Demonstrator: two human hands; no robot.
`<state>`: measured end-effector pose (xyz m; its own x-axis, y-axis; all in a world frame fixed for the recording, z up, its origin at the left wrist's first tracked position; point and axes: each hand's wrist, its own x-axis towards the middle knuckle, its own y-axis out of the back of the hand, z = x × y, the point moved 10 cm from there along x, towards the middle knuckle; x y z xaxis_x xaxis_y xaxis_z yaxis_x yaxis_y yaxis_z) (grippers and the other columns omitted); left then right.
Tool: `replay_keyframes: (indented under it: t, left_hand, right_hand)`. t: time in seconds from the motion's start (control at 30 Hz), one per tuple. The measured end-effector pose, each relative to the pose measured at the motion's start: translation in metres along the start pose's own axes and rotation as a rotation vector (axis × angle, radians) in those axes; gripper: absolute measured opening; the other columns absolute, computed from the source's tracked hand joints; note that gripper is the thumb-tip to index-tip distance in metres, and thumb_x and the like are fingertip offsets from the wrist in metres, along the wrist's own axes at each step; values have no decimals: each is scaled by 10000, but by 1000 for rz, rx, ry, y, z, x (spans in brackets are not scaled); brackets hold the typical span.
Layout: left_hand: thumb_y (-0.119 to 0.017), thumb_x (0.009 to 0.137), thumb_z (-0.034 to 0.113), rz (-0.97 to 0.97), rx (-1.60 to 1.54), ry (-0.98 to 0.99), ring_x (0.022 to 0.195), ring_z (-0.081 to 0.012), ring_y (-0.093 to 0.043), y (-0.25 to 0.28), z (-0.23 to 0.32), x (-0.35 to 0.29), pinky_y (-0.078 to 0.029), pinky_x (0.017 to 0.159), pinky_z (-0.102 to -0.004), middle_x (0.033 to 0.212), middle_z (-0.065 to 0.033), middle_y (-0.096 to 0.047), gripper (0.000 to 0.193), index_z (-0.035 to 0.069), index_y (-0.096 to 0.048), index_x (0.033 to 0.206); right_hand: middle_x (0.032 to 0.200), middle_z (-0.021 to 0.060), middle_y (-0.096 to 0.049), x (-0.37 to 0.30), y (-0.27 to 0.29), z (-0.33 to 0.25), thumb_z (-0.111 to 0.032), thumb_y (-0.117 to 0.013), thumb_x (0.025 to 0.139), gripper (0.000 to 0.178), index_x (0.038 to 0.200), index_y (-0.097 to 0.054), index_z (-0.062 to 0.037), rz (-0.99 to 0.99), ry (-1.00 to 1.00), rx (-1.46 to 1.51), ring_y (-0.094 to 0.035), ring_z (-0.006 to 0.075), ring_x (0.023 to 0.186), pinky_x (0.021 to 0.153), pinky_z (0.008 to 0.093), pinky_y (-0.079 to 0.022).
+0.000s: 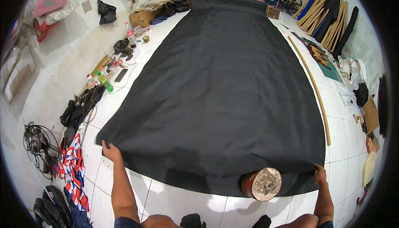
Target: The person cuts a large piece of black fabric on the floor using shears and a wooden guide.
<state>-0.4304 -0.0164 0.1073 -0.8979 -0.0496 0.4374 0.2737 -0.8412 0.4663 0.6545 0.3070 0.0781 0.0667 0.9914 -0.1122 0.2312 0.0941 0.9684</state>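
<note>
A long sheet of black fabric (pixel 224 87) lies spread over the floor and runs away from me to the far end. My left hand (pixel 112 151) is closed on its near left corner, which is lifted a little. At the near right edge my right hand (pixel 320 174) grips the cloth, fingers partly hidden by the hand itself. Between my hands, nearer the right one, a worn round block (pixel 267 184) with a reddish side stands on the fabric's near edge, apart from both hands. Shallow ripples cross the cloth near it.
White floor tiles (pixel 338 153) border the fabric. A long wooden stick (pixel 311 82) lies along its right side. Cardboard tubes (pixel 322 14) lean at the back right. On the left are a phone (pixel 121 75), a green bottle (pixel 104 82), red-white-blue pieces (pixel 72 167) and coiled cable (pixel 37 145).
</note>
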Motion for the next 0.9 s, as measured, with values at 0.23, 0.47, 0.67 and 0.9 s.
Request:
replay_keyframes:
  t: [0.23, 0.47, 0.67, 0.9]
  left_hand:
    - [-684, 889, 171, 129, -230, 443, 1232, -395, -537, 16, -54, -6, -460, 1011, -444, 1368, -279, -508, 755, 16, -269, 1500]
    - [-662, 841, 594, -1115, -555, 1023, 959, -394, -612, -46, 9, -300, -547, 867, -551, 1191, -289, -499, 966, -36, -228, 1431]
    - [-557, 959, 396, -1240, -427, 1047, 976, -391, -624, -63, 41, -368, -546, 848, -508, 1079, -271, -574, 611, -68, -392, 1319]
    - [-566, 958, 324, -1264, -504, 1084, 851, -351, -670, -87, 14, -358, -590, 714, -447, 1025, -256, -614, 494, -106, -482, 1187]
  right_hand:
    - [1175, 197, -667, -6, -37, -17, -83, -577, 818, 362, 1160, -696, -82, -370, 2, -225, -598, 377, 1149, 1044, 429, -442]
    - [1256, 182, -625, -46, 11, -173, -373, -740, 780, 625, 1312, -582, -85, -383, 304, -317, -636, 344, 1102, 972, 426, -508]
    - [876, 207, -687, -124, -4, -341, -700, -563, 846, 676, 1135, -590, -90, -386, 897, -191, -703, 369, 821, 714, 468, -556]
    - [649, 136, -651, -137, -29, -346, -509, -632, 882, 448, 1060, -572, -102, -195, 1016, -41, -677, 333, 593, 542, 458, -542]
